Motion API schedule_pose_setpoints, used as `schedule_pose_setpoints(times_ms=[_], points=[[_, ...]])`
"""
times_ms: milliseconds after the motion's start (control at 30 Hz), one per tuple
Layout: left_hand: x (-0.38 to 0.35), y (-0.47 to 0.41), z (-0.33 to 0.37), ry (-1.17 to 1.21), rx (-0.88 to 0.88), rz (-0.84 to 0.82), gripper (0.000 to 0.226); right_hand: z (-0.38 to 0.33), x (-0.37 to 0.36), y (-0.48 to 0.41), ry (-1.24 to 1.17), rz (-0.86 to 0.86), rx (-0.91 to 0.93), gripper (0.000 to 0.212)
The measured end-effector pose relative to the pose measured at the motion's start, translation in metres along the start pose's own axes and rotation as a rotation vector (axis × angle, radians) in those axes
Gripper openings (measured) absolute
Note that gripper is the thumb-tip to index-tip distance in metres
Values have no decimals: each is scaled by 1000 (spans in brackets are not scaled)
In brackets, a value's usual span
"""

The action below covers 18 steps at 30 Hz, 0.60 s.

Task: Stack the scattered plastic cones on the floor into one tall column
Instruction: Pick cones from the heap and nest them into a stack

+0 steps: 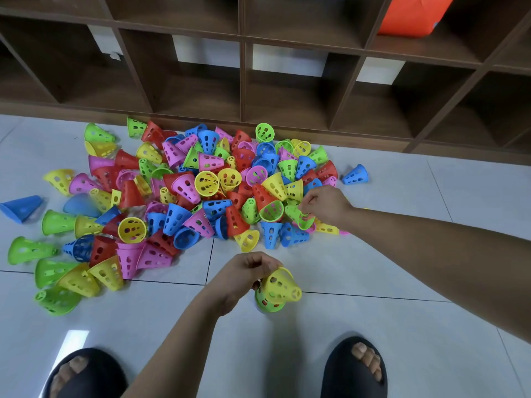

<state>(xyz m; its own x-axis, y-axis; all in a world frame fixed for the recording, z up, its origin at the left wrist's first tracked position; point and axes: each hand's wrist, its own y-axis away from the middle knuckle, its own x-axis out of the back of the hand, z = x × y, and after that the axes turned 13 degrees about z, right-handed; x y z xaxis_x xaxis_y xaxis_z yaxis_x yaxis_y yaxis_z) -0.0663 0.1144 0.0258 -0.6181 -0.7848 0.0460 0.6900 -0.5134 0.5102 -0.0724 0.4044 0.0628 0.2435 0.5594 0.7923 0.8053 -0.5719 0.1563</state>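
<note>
The started stack is only two deep: a yellow cone (280, 285) sits over a green cone (268, 304), held just above the tiled floor (373, 340) between the person's feet. Its long axis is tilted, with the narrow end toward the lower right. The left hand (244, 272) grips it, fingers curled round the wide end. Up and to the right, at the near right edge of the heap (186, 191), the right hand (324, 203) pinches a loose green cone (300, 218) by its rim. Whether that cone is clear of the floor is hard to tell. The coming move looks like a short carry down and left, bringing that cone's axis in line with the tilted stack. Dark shelving (287, 90) backs the heap.
</note>
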Motion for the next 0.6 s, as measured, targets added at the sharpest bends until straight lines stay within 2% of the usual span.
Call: schedule_pose_setpoints(times_ms=[133, 200, 300, 367, 500, 600], points=[[5, 0, -8, -93, -7, 4, 19, -10, 3, 6, -138, 62, -69, 14], [8, 0, -12, -97, 22, 30, 18, -17, 3, 13, -263, 27, -116, 14], [11, -3, -19, -82, 53, 57, 13, -23, 6, 26, -503, -208, -267, 27], [12, -4, -24, -74, 57, 97, 10, -21, 8, 35, -565, -389, -319, 29], [13, -5, -31, -68, 114, 160, 10, -10, 6, 51, -553, -664, -284, 24], [13, -11, -35, -34, 159, 238, 10, -10, 5, 60, -436, -832, -225, 31]])
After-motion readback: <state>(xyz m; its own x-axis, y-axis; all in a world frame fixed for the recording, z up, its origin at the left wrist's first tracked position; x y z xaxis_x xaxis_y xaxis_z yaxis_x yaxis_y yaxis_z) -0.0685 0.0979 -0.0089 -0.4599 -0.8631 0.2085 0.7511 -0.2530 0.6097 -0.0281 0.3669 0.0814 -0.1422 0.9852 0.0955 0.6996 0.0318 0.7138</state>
